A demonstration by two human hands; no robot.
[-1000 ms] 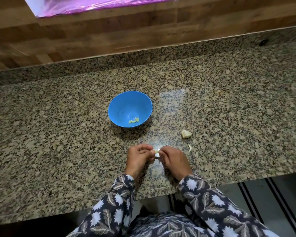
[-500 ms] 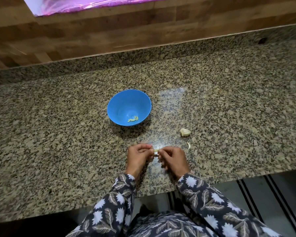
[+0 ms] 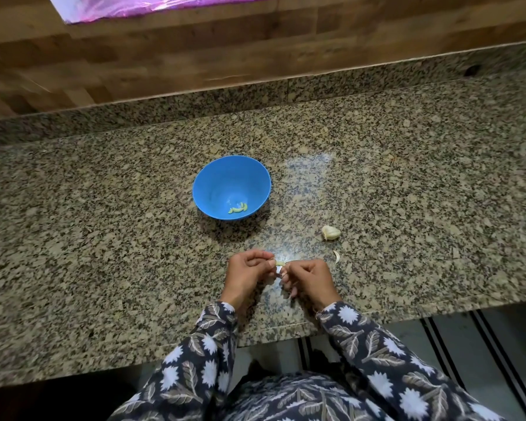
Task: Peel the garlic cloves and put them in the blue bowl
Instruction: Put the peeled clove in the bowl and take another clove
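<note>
Two hands close together: left hand (image 3: 246,275) and right hand (image 3: 310,281), each pinched around one shared garlic clove (image 3: 280,263).

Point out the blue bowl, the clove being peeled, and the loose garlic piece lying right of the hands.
blue bowl (image 3: 216,183): head view, bare inner wall.
clove being peeled (image 3: 281,263): head view, its exposed middle.
loose garlic piece (image 3: 330,232): head view, its middle.

Speckled granite bench (image 3: 104,253) spreads wide around the left hand (image 3: 245,276). Beyond it are a granite upstand (image 3: 316,86), a wood-plank wall (image 3: 195,50) and a pink-lit strip (image 3: 152,4). Striped floor (image 3: 468,344) lies nearer than the right hand (image 3: 312,281).
</note>
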